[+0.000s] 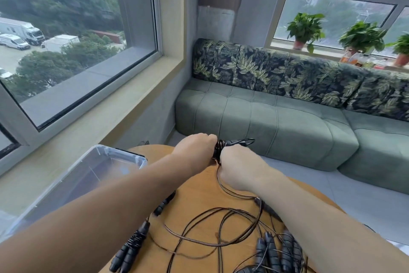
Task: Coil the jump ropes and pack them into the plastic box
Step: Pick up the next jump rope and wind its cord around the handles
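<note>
Hands meet above the far edge of the round wooden table (199,197). The left hand (194,146) has its grip curled round one end of a rope bundle (219,148), its cord wound tightly about the black handles; the right hand (238,169) is fisted against the bundle's near side, its grip pinching the cord that trails down onto the table. A short loop of cord sticks out past the bundle toward the green sofa (276,122).

Loose rope (221,226) lies in tangled loops on the table near the person. A wound rope (132,244) lies at the lower left, and a cluster of black handles (278,252) lies at the lower right under the right forearm. The clear plastic box (95,162) stands open at the table's left, by the window, holding no rope that shows.
</note>
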Demonstrator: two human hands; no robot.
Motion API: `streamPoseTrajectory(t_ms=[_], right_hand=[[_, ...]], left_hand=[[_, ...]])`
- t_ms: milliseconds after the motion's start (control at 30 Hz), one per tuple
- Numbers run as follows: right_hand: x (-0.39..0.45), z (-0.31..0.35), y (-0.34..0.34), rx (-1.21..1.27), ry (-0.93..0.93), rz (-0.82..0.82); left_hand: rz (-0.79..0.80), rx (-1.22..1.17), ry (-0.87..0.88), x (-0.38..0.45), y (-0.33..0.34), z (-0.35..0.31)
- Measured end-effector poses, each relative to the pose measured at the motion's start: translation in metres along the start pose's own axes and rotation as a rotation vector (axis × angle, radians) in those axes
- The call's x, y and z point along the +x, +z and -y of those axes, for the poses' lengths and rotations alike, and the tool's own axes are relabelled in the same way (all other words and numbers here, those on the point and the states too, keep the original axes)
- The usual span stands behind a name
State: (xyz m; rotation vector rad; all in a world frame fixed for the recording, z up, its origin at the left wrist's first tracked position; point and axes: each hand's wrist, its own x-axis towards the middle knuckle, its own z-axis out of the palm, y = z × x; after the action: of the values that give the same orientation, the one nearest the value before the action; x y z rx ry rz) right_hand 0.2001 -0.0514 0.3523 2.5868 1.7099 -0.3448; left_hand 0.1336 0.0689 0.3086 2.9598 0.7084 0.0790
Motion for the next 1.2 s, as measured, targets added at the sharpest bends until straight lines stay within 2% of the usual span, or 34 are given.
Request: streamPoseTrajectory(t_ms=[200,367,500,600,733,833,967,1033,1133,1167,1200], right_hand=[[0.007,-0.004,-0.032,-0.127,-0.032,-0.028],[0.010,-0.010,-0.052,-0.048,-0.048,0.038],[0.017,-0.018,-0.065,-0.006,-0.168,0.091],[0.024,-0.028,-0.076,0.096,-0.233,0.135],[0.034,-0.050,-0.070,0.359,-0.212,0.190],[0.037,-0.063,-0.058,0.661,-0.178,0.223],[0.040,-0.077,-0.040,1.067,-0.114,0.400],[0.045,-0.085,-0.033,1.306,-0.108,0.474],[0.046,-0.084,-0.019,1.739,-0.117,0.670],[0.044,-0.083,-0.011,1.817,-0.129,0.642],[0.043,-0.081,-0.004,1.737,-0.151,0.539]], left_hand=[[-0.039,-0.032,0.022,0.007,-0.007,-0.005],[0.004,0.019,0.054,0.001,-0.010,-0.010],[0.041,0.075,0.140,-0.006,-0.018,-0.014],[0.133,0.051,0.202,-0.013,-0.024,-0.018],[0.247,-0.145,0.205,-0.025,-0.035,-0.021],[0.286,-0.285,0.166,-0.030,-0.046,-0.019],[0.342,-0.492,0.122,-0.039,-0.057,-0.024],[0.337,-0.674,0.134,-0.043,-0.061,-0.026],[0.275,-1.008,0.111,-0.040,-0.064,-0.025],[0.235,-1.080,0.078,-0.038,-0.064,-0.022],[0.194,-1.122,0.041,-0.035,-0.065,-0.020]])
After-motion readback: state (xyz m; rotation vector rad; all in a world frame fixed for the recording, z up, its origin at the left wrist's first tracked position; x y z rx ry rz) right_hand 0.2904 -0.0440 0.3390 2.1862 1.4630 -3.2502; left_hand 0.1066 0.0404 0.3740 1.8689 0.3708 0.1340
